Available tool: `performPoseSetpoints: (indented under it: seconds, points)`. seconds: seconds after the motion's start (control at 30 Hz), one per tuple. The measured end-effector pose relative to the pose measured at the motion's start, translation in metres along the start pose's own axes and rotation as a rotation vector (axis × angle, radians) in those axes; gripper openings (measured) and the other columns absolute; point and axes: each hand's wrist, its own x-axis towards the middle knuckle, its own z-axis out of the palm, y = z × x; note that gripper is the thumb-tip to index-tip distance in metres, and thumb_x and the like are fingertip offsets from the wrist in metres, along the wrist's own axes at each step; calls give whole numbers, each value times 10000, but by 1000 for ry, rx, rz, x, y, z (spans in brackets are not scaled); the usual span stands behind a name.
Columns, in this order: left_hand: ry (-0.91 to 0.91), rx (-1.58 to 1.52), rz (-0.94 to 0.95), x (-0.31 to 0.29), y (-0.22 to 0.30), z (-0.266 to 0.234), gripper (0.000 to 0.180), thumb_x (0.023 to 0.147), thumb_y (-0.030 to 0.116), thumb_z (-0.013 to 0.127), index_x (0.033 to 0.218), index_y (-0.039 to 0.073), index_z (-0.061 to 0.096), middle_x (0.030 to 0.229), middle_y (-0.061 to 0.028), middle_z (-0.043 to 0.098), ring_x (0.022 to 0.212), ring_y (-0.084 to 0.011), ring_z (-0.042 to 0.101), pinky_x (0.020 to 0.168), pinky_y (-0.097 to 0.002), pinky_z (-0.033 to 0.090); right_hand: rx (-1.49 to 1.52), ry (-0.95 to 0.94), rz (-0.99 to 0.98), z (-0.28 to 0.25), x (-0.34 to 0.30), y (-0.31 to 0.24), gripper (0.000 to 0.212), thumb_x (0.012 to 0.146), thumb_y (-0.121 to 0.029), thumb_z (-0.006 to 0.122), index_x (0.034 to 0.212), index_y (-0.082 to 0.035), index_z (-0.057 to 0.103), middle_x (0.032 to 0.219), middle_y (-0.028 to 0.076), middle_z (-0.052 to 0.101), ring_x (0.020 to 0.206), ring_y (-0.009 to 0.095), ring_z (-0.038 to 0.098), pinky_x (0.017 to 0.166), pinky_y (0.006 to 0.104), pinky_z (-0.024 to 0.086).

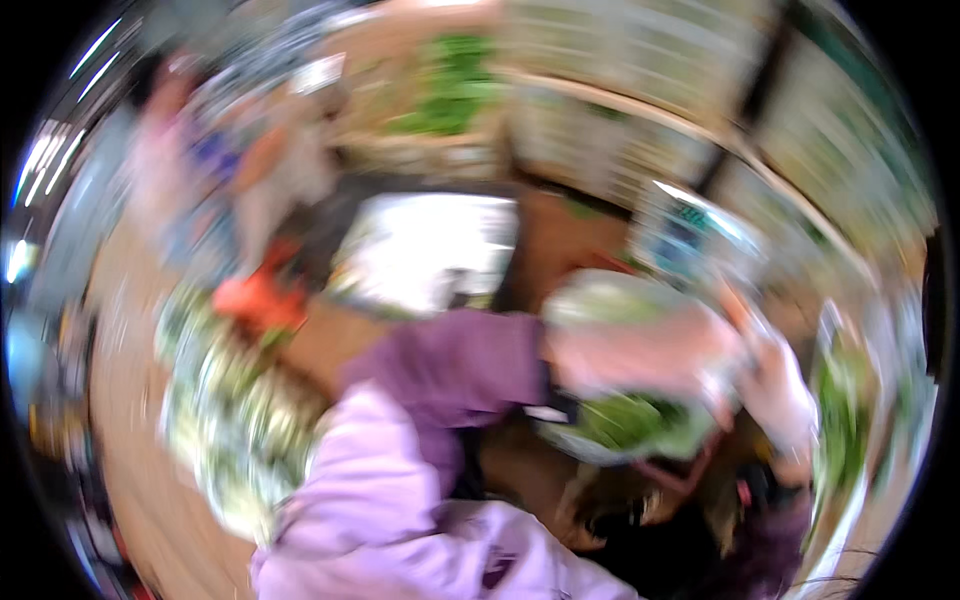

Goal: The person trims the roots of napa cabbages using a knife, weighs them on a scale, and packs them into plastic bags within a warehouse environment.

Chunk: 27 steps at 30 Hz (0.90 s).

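Motion smears the whole picture. My left arm, in a purple sleeve, reaches across to the right, and my left hand [665,355] is beside my right hand [778,385]. The fingers of both hands are too blurred to read, and I cannot tell whether anything is between them. Just beyond the hands stands a white and blue pack [690,240], perhaps touched by the right fingertips. Under my left forearm sits a clear plastic bag [600,440] with leafy greens [628,420] in it, partly hidden by the arm.
Left lies a heap of pale green vegetables in clear plastic [245,420], with an orange-red bag [262,300] behind. A bright white panel [425,250] is ahead. Stacked pale crates [620,50] line the back right; bagged greens [842,400] stand right. Another person [190,170] is far left.
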Motion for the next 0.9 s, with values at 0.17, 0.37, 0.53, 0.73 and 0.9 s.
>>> performPoseSetpoints:
  seconds: [0.17, 0.37, 0.53, 0.73, 0.9]
  points:
    - [109, -286, 239, 29, -24, 93, 572, 573, 294, 845, 941, -16, 536, 851, -159, 622, 805, -299, 598, 747, -351, 471, 142, -223, 289, 6, -48, -5, 635, 765, 25, 544, 1369, -12, 355, 1328, 173, 459, 1220, 257, 442, 1023, 353, 337]
    - [-259, -825, 92, -9, -8, 96, 456, 719, 351, 758, 866, -47, 590, 803, -162, 658, 716, -237, 631, 681, -319, 501, -68, -861, 281, -7, -20, -9, 653, 678, -98, 671, 1271, 49, 441, 1064, 171, 624, 843, 220, 631, 856, 330, 453]
    - [257, 120, 11, 39, -99, 85, 152, 587, 169, 676, 633, 34, 623, 607, -138, 602, 524, -258, 574, 514, -382, 460, 46, -364, 415, 1, -100, 16, 89, 787, -62, 587, 786, -9, 658, 696, 119, 643, 644, 247, 615, 633, 353, 491]
    - [683, 111, 13, 49, -91, 53, 196, 794, 214, 526, 787, 24, 570, 721, -192, 592, 673, -391, 584, 578, -467, 444, 1863, 483, 326, 82, -103, -20, 522, 856, -469, 480, 1097, -5, 475, 740, 32, 615, 621, 145, 514, 636, 313, 419]
    - [484, 340, 3, 73, -83, 58, 308, 793, 344, 548, 957, 88, 596, 852, -148, 641, 801, -354, 610, 659, -413, 490, 1753, 718, -72, 80, -11, -9, 870, 810, -570, 533, 1432, -68, 193, 1487, 157, 194, 1254, 288, 381, 1043, 440, 276]
